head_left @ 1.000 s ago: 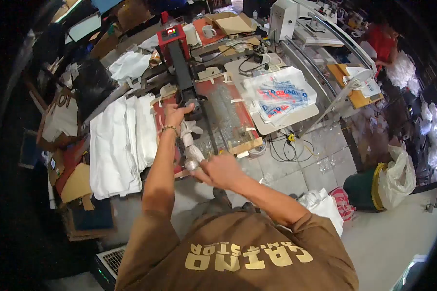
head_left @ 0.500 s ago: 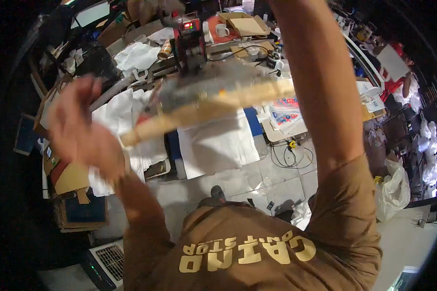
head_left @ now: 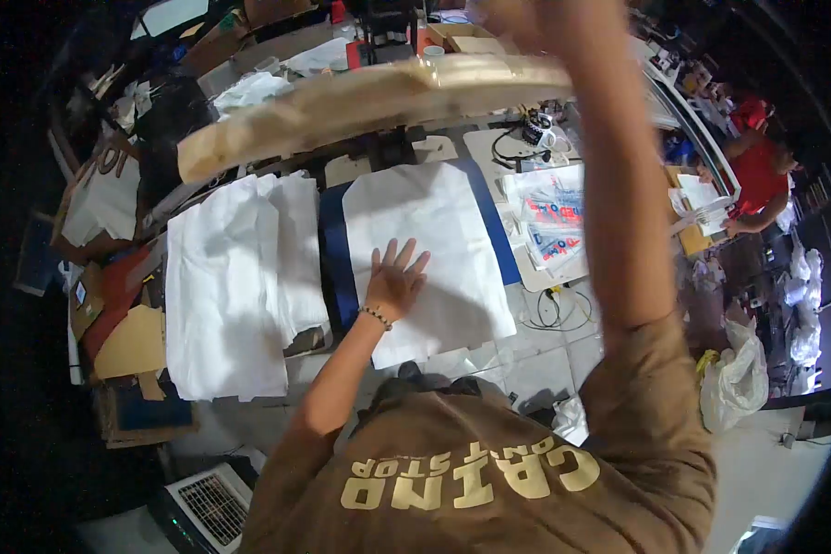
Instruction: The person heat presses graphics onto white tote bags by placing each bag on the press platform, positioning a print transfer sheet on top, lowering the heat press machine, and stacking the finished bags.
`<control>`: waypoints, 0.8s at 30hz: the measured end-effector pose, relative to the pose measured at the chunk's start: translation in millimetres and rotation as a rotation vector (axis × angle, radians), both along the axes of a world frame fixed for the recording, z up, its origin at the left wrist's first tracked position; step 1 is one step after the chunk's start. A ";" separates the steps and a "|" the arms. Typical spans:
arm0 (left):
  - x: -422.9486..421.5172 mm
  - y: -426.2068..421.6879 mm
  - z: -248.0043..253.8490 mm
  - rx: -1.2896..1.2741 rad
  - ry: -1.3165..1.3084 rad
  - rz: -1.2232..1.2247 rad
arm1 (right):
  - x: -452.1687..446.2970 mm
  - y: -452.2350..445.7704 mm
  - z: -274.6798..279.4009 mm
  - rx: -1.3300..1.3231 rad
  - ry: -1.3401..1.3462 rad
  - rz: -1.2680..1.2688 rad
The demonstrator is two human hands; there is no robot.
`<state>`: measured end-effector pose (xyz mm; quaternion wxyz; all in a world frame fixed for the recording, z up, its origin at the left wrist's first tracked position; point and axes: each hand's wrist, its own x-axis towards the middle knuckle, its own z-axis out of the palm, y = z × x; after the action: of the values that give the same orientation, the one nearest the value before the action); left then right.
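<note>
My left hand [head_left: 397, 286] lies palm down with fingers spread on a white sheet [head_left: 434, 226], which rests on a blue board [head_left: 492, 222]. Above the board, a wooden frame [head_left: 342, 115] is raised at a tilt, its long edge facing me and slightly blurred. At the top edge, my right hand [head_left: 517, 26] is up past the frame's right part. Motion smears its fingers, so I cannot tell whether they grip anything. A stack of white sheets [head_left: 226, 286] sits left of the board.
White pieces with red and blue print [head_left: 549, 222] lie on the table to the right. Cables [head_left: 563, 309] hang below it. A white plastic bag [head_left: 737, 374] stands at far right. Another person in a red top [head_left: 757, 175] is at the right. A fan-like grille [head_left: 214, 503] is at lower left.
The wooden frame has risen and tilted up, uncovering the sheet on the blue board. My left hand has moved from the frame's left end down onto the sheet. My right hand has come into view.
</note>
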<state>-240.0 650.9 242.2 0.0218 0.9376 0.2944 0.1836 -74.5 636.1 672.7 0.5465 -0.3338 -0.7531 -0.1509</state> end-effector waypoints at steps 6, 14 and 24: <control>-1.4 3.0 0.9 0.025 0.161 0.081 | 21.0 -55.6 -361.1 -0.723 -0.247 -0.326; 5.3 48.1 9.2 -0.076 0.019 0.368 | 31.8 -98.1 -405.5 -0.837 -0.315 -0.512; -3.5 211.0 0.3 -0.468 -0.095 0.619 | 37.9 -90.9 -412.9 -0.901 -0.251 -0.499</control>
<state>-243.5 861.9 242.5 0.1924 0.7647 0.5959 0.1524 -36.6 545.2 259.8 0.2019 -0.6839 -0.7007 0.0234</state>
